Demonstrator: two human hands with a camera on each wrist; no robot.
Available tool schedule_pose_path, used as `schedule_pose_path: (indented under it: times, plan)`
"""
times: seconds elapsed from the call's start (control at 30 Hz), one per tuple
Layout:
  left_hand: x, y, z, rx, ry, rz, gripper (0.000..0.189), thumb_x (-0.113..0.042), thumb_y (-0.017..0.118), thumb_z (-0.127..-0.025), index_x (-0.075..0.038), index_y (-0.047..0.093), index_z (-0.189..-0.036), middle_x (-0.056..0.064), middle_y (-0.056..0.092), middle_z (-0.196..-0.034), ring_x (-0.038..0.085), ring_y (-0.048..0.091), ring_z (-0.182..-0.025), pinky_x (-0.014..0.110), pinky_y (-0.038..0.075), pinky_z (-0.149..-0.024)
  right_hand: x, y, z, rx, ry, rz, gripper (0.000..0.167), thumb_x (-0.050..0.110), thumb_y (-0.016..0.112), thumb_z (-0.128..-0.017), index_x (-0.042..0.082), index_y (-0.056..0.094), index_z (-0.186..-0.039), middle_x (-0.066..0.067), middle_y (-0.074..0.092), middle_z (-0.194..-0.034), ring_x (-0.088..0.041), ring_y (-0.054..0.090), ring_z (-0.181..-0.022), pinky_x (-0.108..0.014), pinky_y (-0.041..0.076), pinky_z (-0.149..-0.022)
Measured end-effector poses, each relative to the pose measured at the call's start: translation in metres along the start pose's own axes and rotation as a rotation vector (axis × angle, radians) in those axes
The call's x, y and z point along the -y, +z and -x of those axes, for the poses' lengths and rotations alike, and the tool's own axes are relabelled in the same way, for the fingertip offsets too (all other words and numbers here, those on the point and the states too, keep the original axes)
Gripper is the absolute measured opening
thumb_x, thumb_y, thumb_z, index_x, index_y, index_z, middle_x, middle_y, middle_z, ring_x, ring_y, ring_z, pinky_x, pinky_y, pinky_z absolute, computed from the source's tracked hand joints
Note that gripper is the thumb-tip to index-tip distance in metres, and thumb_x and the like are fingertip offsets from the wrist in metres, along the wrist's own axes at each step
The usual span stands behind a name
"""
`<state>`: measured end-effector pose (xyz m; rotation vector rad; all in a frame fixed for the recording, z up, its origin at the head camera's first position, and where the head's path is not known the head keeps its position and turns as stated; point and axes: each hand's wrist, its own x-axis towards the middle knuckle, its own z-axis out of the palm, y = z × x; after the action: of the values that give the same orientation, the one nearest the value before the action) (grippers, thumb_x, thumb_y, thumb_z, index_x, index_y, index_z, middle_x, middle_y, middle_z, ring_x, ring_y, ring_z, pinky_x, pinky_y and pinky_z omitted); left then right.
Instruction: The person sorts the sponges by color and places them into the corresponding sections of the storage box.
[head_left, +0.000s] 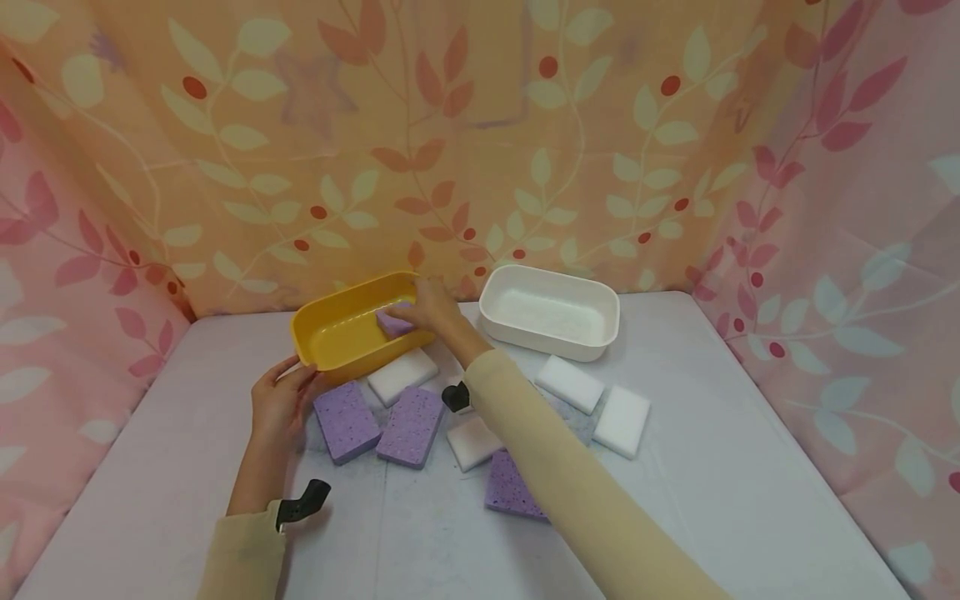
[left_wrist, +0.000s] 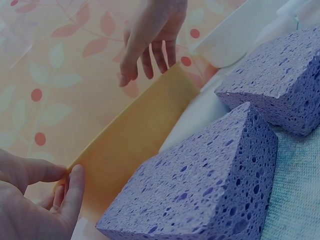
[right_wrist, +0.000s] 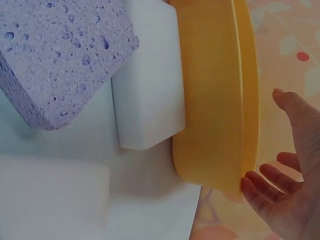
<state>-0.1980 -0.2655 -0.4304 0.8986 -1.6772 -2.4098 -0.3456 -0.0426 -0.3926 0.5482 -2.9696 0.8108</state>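
My left hand [head_left: 276,404] pinches the near left end of a yellow plastic basin [head_left: 363,363] between thumb and fingers at its rim. In the left wrist view, the thumb and fingers of that hand [left_wrist: 37,192] meet at the basin's corner. My right hand [head_left: 435,307] hovers over the basin's right end, fingers spread and loosely bent. Below it, a purple sponge [head_left: 392,324] lies tilted inside the basin, partly hidden by the fingers. From the right wrist, this hand [right_wrist: 287,195] appears with fingertips close to the rim and nothing in its grasp.
A white basin [head_left: 551,337] stands to the right. In front lie purple sponges [head_left: 347,422], [head_left: 411,427], [head_left: 513,487] and several white sponge blocks [head_left: 403,377], [head_left: 570,383], [head_left: 622,422], [head_left: 472,443]. My right sleeve [head_left: 555,467] covers part of them. Patterned curtains [head_left: 450,167] surround the table.
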Motion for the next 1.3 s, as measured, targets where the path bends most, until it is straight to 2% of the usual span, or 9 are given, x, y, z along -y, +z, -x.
schedule_pose_path:
  times: [0.27,0.47,0.7,0.83,0.97,1.1,1.3]
  plan:
    - [0.0,-0.001,-0.003,0.007,-0.013,0.022,0.065,-0.009,0.062,-0.106,-0.013,0.035,-0.165,0.004,0.059,-0.129,0.003,0.074,-0.089,0.016,0.06,-0.084,0.0,-0.007,0.003,0.02,-0.023,-0.024,0.075,0.05,0.079,-0.092,0.002,0.058,-0.147,-0.015,0.064,-0.139,-0.032,0.056,-0.132,-0.044,0.051,-0.11]
    - [0.0,-0.002,-0.003,0.0,-0.024,0.02,0.066,-0.011,0.063,-0.106,-0.015,0.034,-0.166,0.001,0.059,-0.123,0.002,0.073,-0.087,0.015,0.059,-0.084,0.002,-0.012,0.008,0.011,-0.094,-0.036,0.074,0.047,0.079,-0.093,0.0,0.058,-0.146,-0.017,0.064,-0.141,-0.034,0.058,-0.132,-0.044,0.05,-0.111]
    - [0.0,0.0,0.0,0.002,-0.012,0.025,0.067,-0.01,0.063,-0.106,-0.013,0.034,-0.165,-0.002,0.062,-0.115,0.003,0.074,-0.085,0.015,0.06,-0.083,-0.001,-0.018,0.02,0.03,-0.125,-0.047,0.074,0.045,0.076,-0.096,0.0,0.054,-0.151,-0.018,0.063,-0.144,-0.033,0.056,-0.135,-0.045,0.047,-0.115]
    - [0.0,0.001,0.001,0.002,-0.006,0.023,0.066,-0.01,0.063,-0.106,-0.013,0.034,-0.165,0.001,0.061,-0.122,0.003,0.074,-0.087,0.015,0.059,-0.084,-0.006,-0.021,0.027,0.044,-0.148,-0.061,0.072,0.042,0.074,-0.098,0.002,0.052,-0.153,-0.019,0.063,-0.142,-0.03,0.055,-0.134,-0.042,0.046,-0.116]
    - [0.0,0.0,0.0,0.003,-0.01,0.029,0.066,-0.01,0.063,-0.106,-0.013,0.035,-0.165,0.003,0.059,-0.129,0.002,0.074,-0.089,0.015,0.059,-0.084,-0.012,-0.026,0.036,0.051,-0.181,-0.078,0.071,0.04,0.075,-0.097,0.001,0.053,-0.152,-0.021,0.064,-0.14,-0.032,0.057,-0.132,-0.043,0.047,-0.114]
    - [0.0,0.0,-0.001,0.011,-0.012,0.038,0.066,-0.01,0.063,-0.105,-0.013,0.035,-0.165,0.003,0.059,-0.128,0.003,0.074,-0.088,0.016,0.059,-0.084,-0.017,-0.032,0.046,0.058,-0.22,-0.129,0.069,0.033,0.077,-0.097,-0.002,0.053,-0.15,-0.023,0.064,-0.139,-0.036,0.06,-0.131,-0.045,0.049,-0.113]
    - [0.0,0.0,0.0,0.012,-0.02,0.04,0.066,-0.01,0.063,-0.106,-0.014,0.034,-0.165,0.002,0.059,-0.125,0.003,0.075,-0.09,0.016,0.06,-0.083,-0.025,-0.04,0.062,0.062,-0.271,-0.141,0.065,0.032,0.078,-0.096,-0.002,0.056,-0.148,-0.021,0.065,-0.134,-0.035,0.063,-0.121,-0.038,0.055,-0.102]
